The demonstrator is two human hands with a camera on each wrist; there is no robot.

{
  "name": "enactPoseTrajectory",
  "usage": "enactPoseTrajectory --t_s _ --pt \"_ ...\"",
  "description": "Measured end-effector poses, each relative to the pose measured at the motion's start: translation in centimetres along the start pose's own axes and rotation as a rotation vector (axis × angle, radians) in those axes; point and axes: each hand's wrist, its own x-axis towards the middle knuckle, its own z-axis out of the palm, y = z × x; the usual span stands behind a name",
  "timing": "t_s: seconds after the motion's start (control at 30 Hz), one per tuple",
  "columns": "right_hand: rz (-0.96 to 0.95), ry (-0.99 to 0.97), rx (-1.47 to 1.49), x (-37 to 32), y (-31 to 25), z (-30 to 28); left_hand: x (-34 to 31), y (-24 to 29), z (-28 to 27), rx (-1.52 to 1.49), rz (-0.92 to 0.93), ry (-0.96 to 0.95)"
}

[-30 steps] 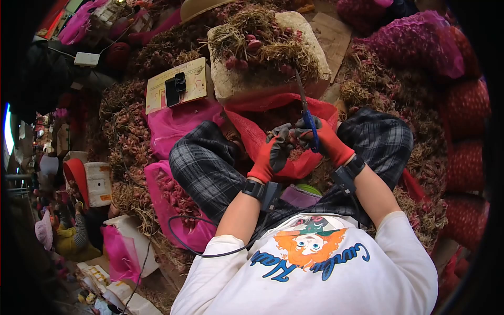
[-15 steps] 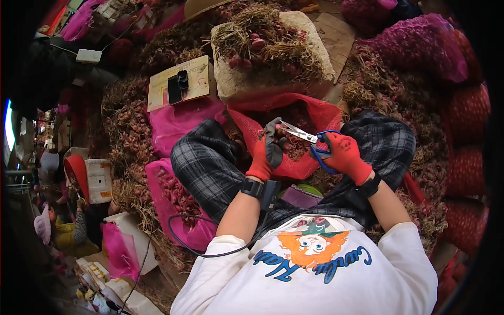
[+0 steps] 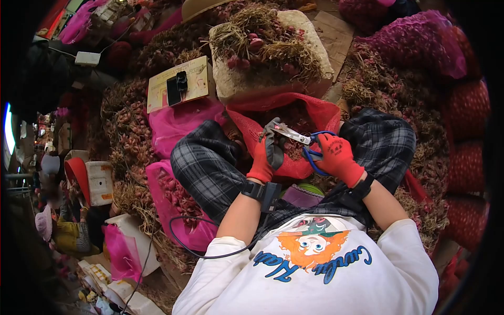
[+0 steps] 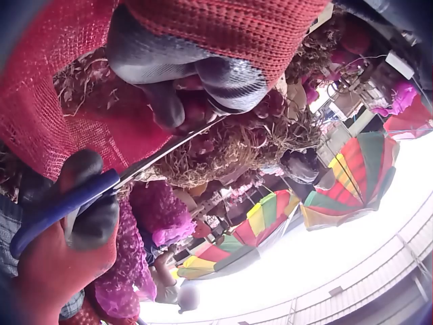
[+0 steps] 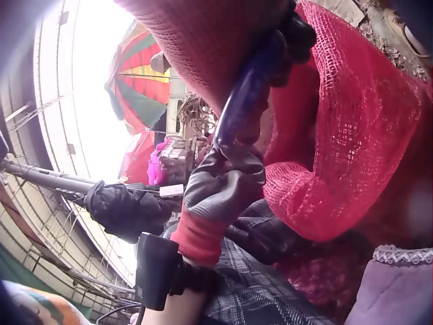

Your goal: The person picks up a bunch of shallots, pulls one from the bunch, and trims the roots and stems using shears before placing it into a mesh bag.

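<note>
My left hand [image 3: 266, 149], in a red and grey work glove, holds a small red shallot [image 4: 194, 112] in its curled fingers, which partly hide it. My right hand [image 3: 339, 158], gloved alike, grips the blue-handled scissors [image 3: 295, 135] with fingers in the loops. The blades point left, and their tips reach the left fingertips beside the shallot. Both hands are over the mouth of a red mesh bag [image 3: 326, 116] between the knees, with loose shallots inside.
Ahead, a pale foam block [image 3: 239, 90] bears a heap of shallots with dried tops [image 3: 252, 32]. A phone [image 3: 174, 90] lies on a box [image 3: 156, 94] to its left. Pink mesh bags [image 3: 181, 126] and shallot piles [image 3: 386, 89] surround the legs.
The scissors have swung from pointing forward to pointing left at the left hand, as the right hand drew back to the right. Their blades, spread half a second ago, are closer together.
</note>
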Motion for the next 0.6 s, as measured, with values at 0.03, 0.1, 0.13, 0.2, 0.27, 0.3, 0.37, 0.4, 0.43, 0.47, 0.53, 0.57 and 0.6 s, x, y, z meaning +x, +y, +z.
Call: enactPoseTrajectory --t_s 0.03,0.1,0.13,0.2,0.27,0.3,0.37,0.4,0.43,0.47,0.53,0.57,0.6 --pt "-0.013 -0.001 -0.001 0.0 0.1 0.2 0.1 0.0 -0.1 -0.007 -0.003 -0.013" --pt "0.001 -0.049 0.026 0.3 0.3 0.4 0.1 0.1 -0.3 -0.023 -0.024 0.000" --pt "0.009 -0.072 0.039 0.3 0.5 0.5 -0.1 0.2 -0.3 -0.032 -0.043 0.027" --pt "-0.009 -0.061 0.024 0.4 0.6 0.8 -0.2 0.4 -0.1 -0.034 -0.076 0.088" --pt "0.008 -0.083 0.203 0.5 1.0 1.5 -0.1 0.7 0.5 -0.020 -0.106 0.154" --pt "0.033 -0.110 0.390 0.7 1.6 2.1 -0.1 0.8 0.8 0.038 -0.099 0.146" --pt "0.077 -0.114 0.700 1.4 1.4 1.2 -0.2 1.2 1.6 0.151 -0.085 0.129" --pt "0.097 -0.090 0.824 1.7 0.7 -0.2 -0.3 1.3 1.9 0.262 -0.060 0.095" --pt "0.119 -0.064 0.947 2.0 0.3 -1.2 -0.3 1.3 2.2 0.373 -0.037 0.058" --pt "0.063 0.019 0.966 2.4 1.1 -0.3 -0.3 1.2 2.7 0.485 -0.014 0.016" --pt "0.023 0.075 1.085 3.4 0.7 -0.3 -0.5 0.9 3.5 0.566 -0.021 -0.032" --pt "0.001 0.104 1.144 3.8 0.3 -0.3 -0.7 0.7 3.7 0.606 -0.024 -0.056" --pt "-0.065 0.156 1.139 4.2 0.1 0.4 -0.7 0.5 3.3 0.606 -0.048 -0.072"
